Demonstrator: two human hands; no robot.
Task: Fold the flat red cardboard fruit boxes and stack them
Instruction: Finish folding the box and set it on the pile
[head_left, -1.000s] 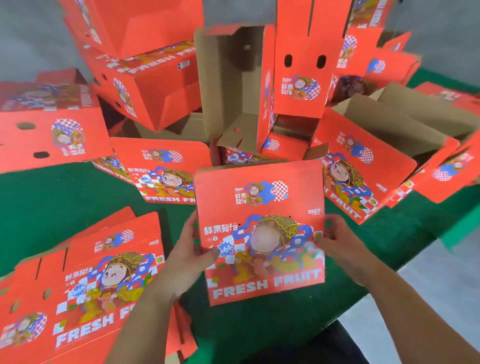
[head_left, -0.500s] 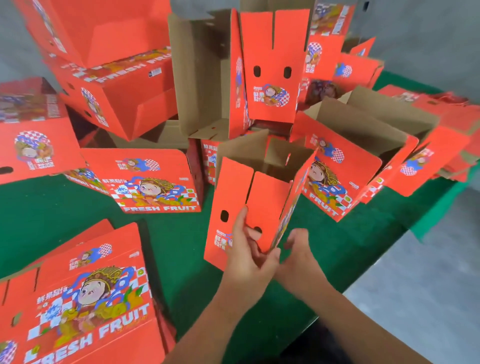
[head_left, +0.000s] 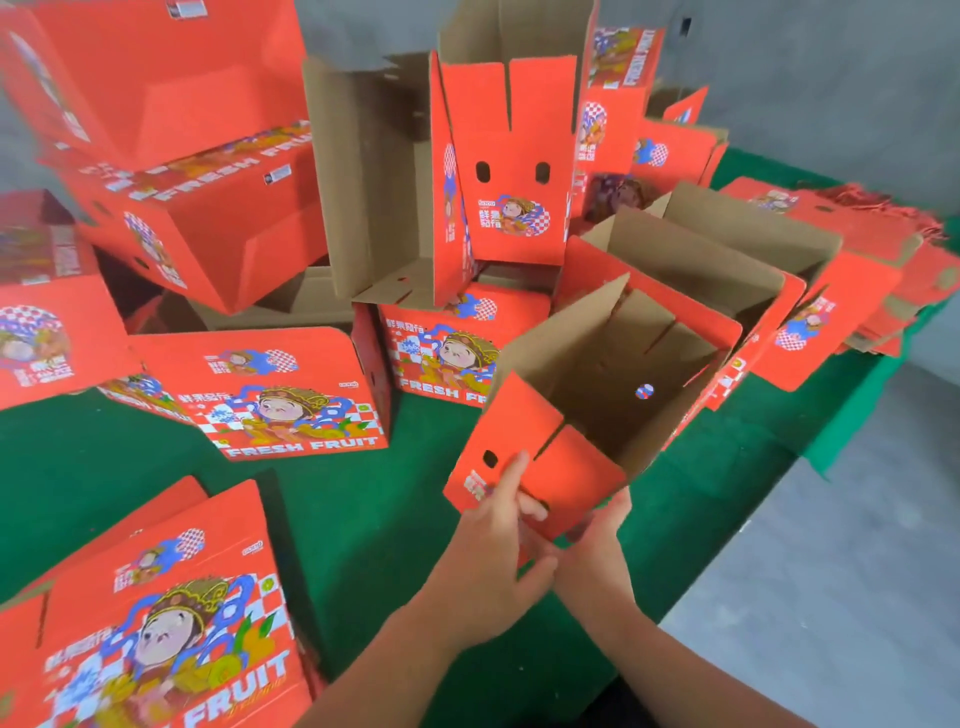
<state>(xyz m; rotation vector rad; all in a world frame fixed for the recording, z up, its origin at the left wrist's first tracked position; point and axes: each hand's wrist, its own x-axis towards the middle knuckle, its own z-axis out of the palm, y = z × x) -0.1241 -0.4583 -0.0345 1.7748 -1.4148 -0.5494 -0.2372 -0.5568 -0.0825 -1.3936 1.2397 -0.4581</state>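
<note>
Gripping one opened box (head_left: 597, 395) at its near flap are the left hand (head_left: 491, 566) and, seemingly, the right hand (head_left: 597, 551). Beyond this box stand about seven folded boxes (head_left: 291, 389); left of it lies one flat stack (head_left: 156, 613).

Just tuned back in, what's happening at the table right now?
A person is folding a red fruit box over the green table. It is opened into a tube, brown inside facing the camera. Both hands work its near end: the left hand pinches the slotted flap, the right hand grips from beneath. A pile of flat boxes lies at near left; folded boxes are heaped behind.
</note>
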